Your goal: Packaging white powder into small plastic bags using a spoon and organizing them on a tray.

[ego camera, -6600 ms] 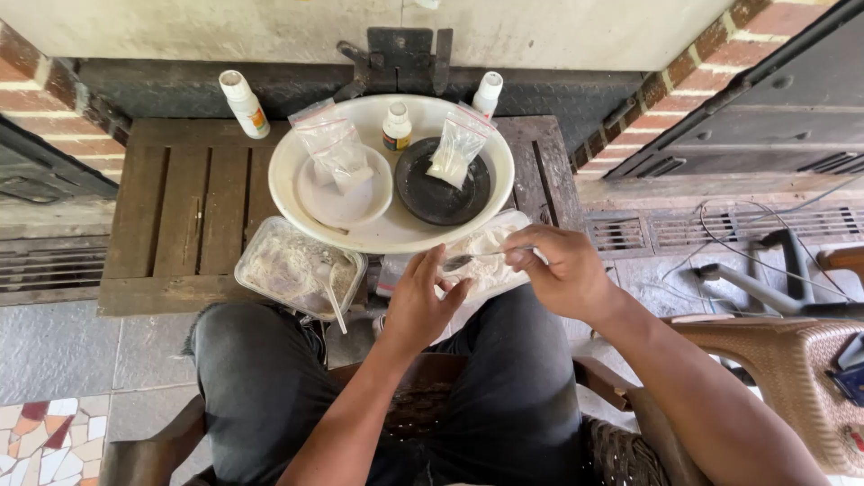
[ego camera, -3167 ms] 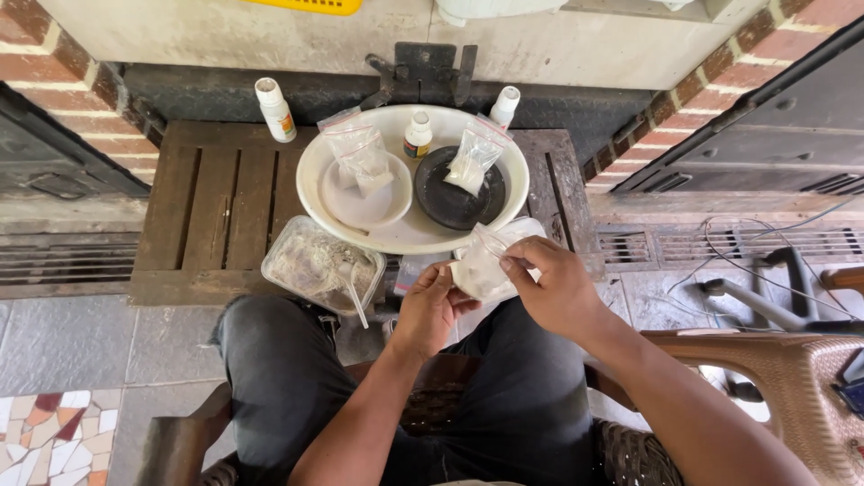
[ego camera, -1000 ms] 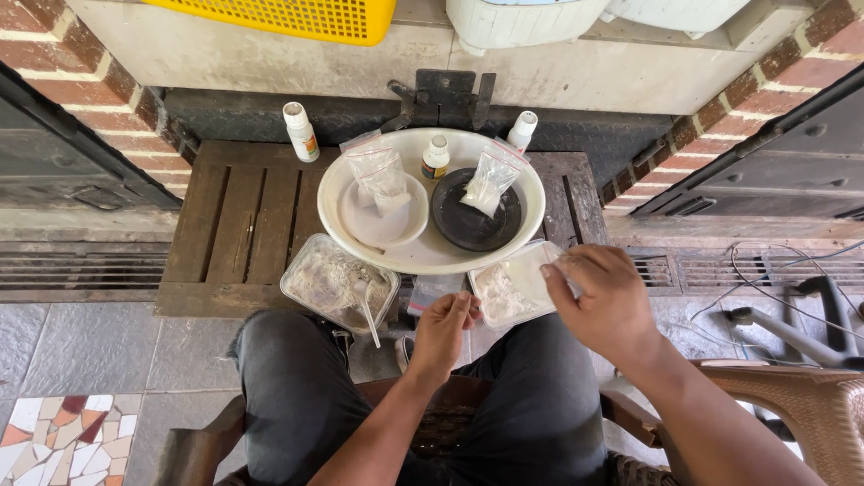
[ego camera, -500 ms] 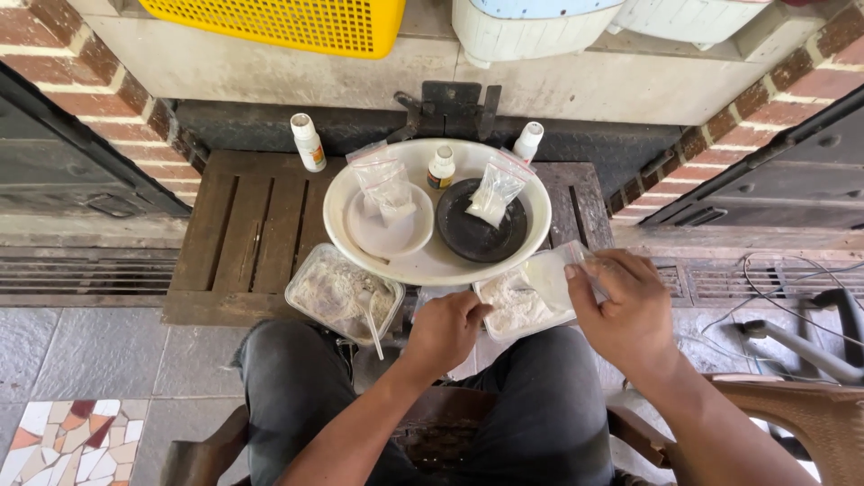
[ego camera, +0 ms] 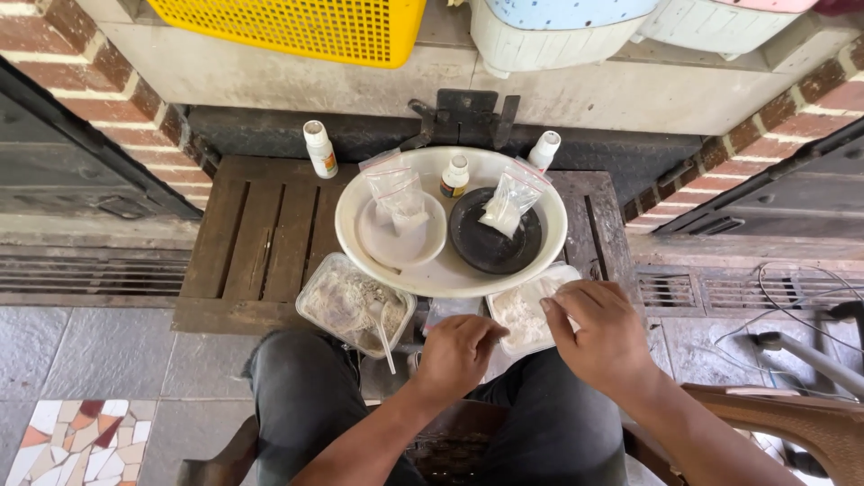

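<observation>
My right hand (ego camera: 605, 340) grips the right side of a clear bag of white powder (ego camera: 524, 311), which rests at the wooden table's near edge, against the big white round tray (ego camera: 450, 279). My left hand (ego camera: 457, 353) has its fingers curled and pinches the bag's near left corner. On the tray stand a small white bowl (ego camera: 378, 245) with a clear bag in it, a black dish (ego camera: 490, 252) with a small bag of white powder (ego camera: 504, 205), and a small bottle (ego camera: 454, 175).
A clear tub of greyish material (ego camera: 351, 304) with a white spoon sits left of the hands. Two white bottles (ego camera: 319, 148) (ego camera: 544, 149) stand at the back of the slatted wooden table (ego camera: 261, 243). A yellow crate (ego camera: 297, 25) and white tubs sit above; a chair arm (ego camera: 792, 423) is at right.
My right hand has lowered the powder bag from mid-air to the table's near edge. My left hand has closed in on the bag's corner.
</observation>
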